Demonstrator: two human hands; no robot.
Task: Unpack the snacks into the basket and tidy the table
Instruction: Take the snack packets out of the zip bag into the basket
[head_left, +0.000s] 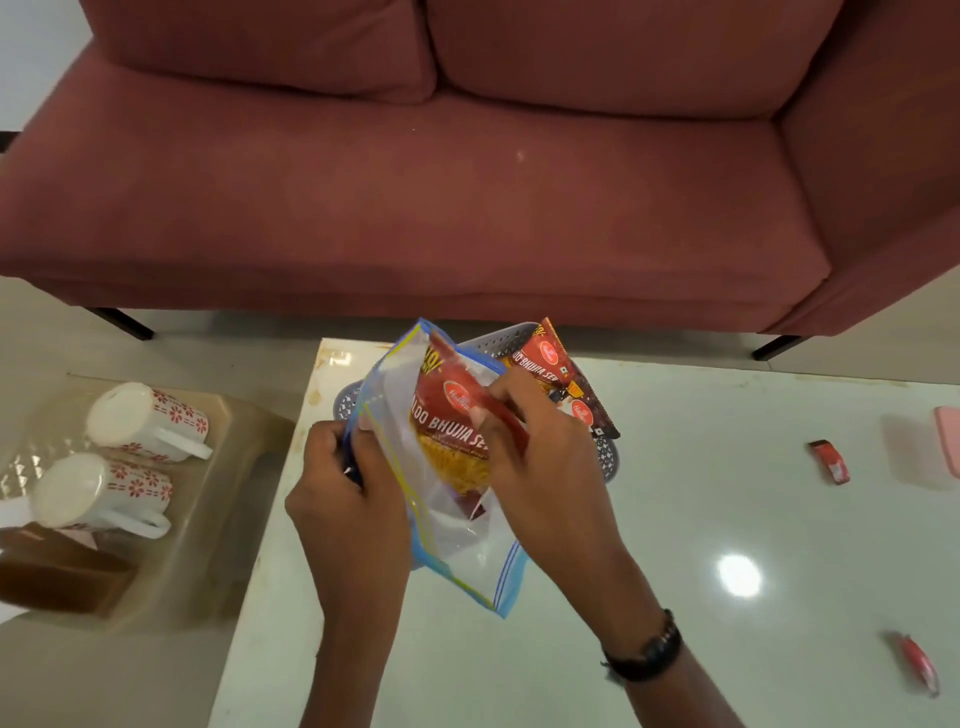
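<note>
While both forearms reach in from the bottom edge of the head view, the left hand (345, 483) curls round the near-left rim of a clear zip bag (457, 551), fingers folded over the blue-and-yellow seal strip so the mouth stands open and tilted up. Just to the right of that grip, the right hand (540, 441) comes over the bag's far rim with the wrist bent down, its fingers and thumb pinching the top of a red snack packet (452, 431) that sits half inside the bag, the printed face turned toward the camera. A dark wristband (647, 652) circles the right wrist. Directly behind the two hands lies a grey perforated basket (485, 343) with a second red packet (558, 376) leaning in it, touching the back of the right hand's knuckles. All of this is over a glossy white table (727, 519). Well to the right of the grips lie two small red wrappers (830, 461) (918, 662) on the tabletop. To the left, off the table, two flowered mugs (148, 421) lie in a clear tray (244, 431). A pink sofa (467, 182) stands beyond.
</note>
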